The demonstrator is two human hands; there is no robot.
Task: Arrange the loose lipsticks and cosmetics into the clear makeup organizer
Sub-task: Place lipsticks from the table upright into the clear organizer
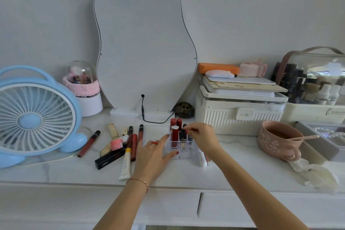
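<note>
The clear makeup organizer (155, 130) stands on the white counter below the mirror. Three red lipsticks (175, 133) stand upright in its slots. My right hand (202, 136) pinches the top of a black lipstick (183, 135) that sits in a slot beside them. My left hand (154, 152) lies flat with fingers spread against the organizer's front left, holding nothing. Left of the organizer lie loose cosmetics: a white tube (125, 164), a black box (109, 160), a pink jar (116, 144) and several dark red lip glosses (89, 144).
A blue fan (35, 115) stands at the left. A pink mug (279, 139) with a spoon sits at the right, in front of a cream storage box (239, 115). A wavy mirror (144, 46) leans on the wall; its black cable (155, 120) runs behind the organizer.
</note>
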